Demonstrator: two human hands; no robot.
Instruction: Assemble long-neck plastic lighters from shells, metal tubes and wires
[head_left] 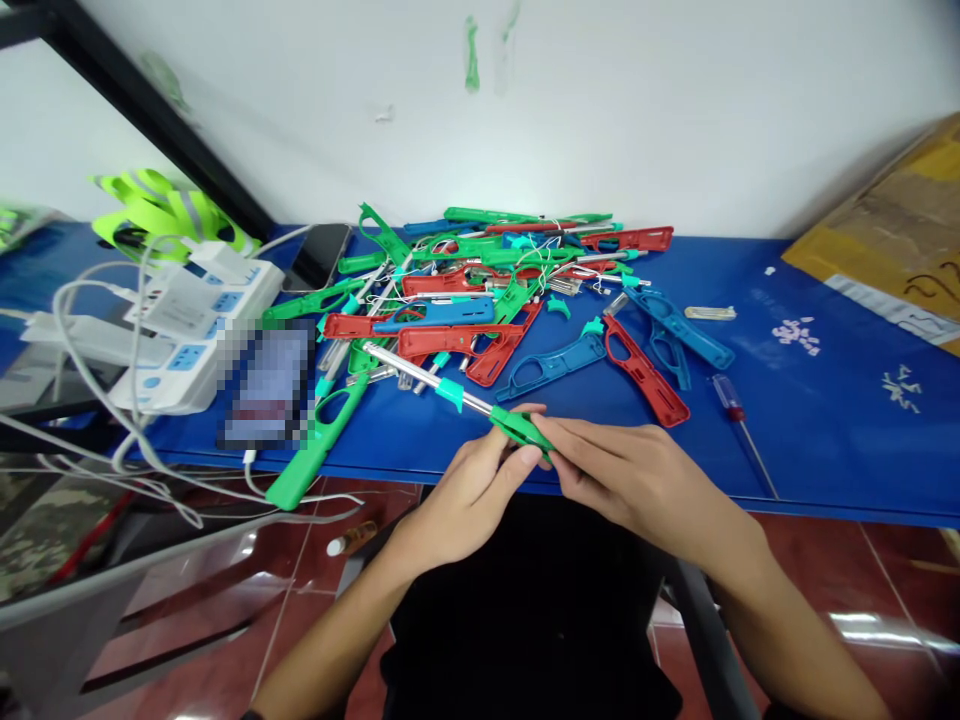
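Green handle point(517, 427) near blue table's point(832, 440) edge; left hand point(469, 495) fingers gripping it, right hand point(645, 470) pinching its near end — I'd squeeze lightly; keep metal tube point(405, 368) steady, clear of pile point(450, 313).

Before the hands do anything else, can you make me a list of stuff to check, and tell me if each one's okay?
1. Left hand has hold of the green handle: ok.
2. Right hand is on it too: ok, its fingertips are at the near end.
3. Inside of the handle is as it should be: cannot tell, fingers cover much of it.
4. Screwdriver is easy to get at: ok, it lies on the table, to the right, with nothing on top.
5. Pile is sorted by colour: not ok, red, blue and green parts are jumbled.
6. Pink bits are together: ok, they lie in a loose cluster.
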